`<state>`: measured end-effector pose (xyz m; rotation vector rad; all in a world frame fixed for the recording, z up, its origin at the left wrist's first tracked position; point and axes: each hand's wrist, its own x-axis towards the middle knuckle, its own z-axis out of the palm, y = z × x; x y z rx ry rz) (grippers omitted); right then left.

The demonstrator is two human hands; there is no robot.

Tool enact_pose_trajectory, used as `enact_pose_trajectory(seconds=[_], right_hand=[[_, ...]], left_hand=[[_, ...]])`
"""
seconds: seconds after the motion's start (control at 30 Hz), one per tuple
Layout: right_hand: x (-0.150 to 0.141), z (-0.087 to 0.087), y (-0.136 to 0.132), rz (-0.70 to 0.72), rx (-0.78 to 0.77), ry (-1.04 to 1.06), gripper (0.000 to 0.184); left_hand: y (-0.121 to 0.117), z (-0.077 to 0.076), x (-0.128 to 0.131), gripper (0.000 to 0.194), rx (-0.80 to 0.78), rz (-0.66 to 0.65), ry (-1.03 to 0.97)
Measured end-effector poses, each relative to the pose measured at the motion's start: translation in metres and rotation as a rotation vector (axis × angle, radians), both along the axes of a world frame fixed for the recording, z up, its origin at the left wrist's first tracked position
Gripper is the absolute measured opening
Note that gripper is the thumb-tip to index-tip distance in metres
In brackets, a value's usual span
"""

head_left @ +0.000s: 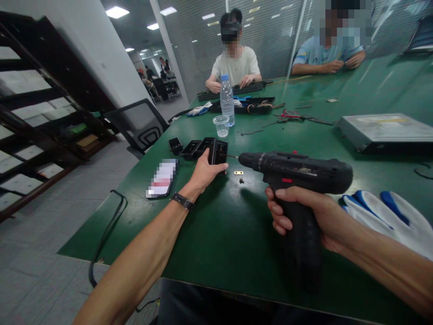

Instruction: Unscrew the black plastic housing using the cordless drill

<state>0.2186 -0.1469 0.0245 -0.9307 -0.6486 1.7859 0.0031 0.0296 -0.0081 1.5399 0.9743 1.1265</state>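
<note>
Black box (213, 152) is on the green counter (209, 243) and I've got my left grip (204, 172) clamped on it; right grip (326, 217) is wrapped around the drill (301, 174), bit (232, 156) aimed at the box. Kinda cluttered: brassy plate (238, 173) nearby, phone (164, 178) and other black boxes (191, 150) off left, glove (389, 216) by my right wrist, cup (221, 127) and bottle (227, 101) behind.

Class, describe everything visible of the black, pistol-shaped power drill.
The black, pistol-shaped power drill looks like dull plastic, with a ribbed collar, a red patch above the grip and a thin metallic bit. Held over the glossy green table by the bare right hand, it sits roughly level, bit pointing left toward a black, box-like part; whether they touch is unclear.
</note>
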Motion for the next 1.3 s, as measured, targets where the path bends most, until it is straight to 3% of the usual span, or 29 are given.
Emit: enact_pose_trajectory(seconds=[1.3], right_hand=[[-0.0010,-0.0023,0.0014,0.007,0.049,0.024,0.017]], left_hand=[[-0.0006,0.0013,-0.0003,0.050,-0.014,0.016,-0.003]])
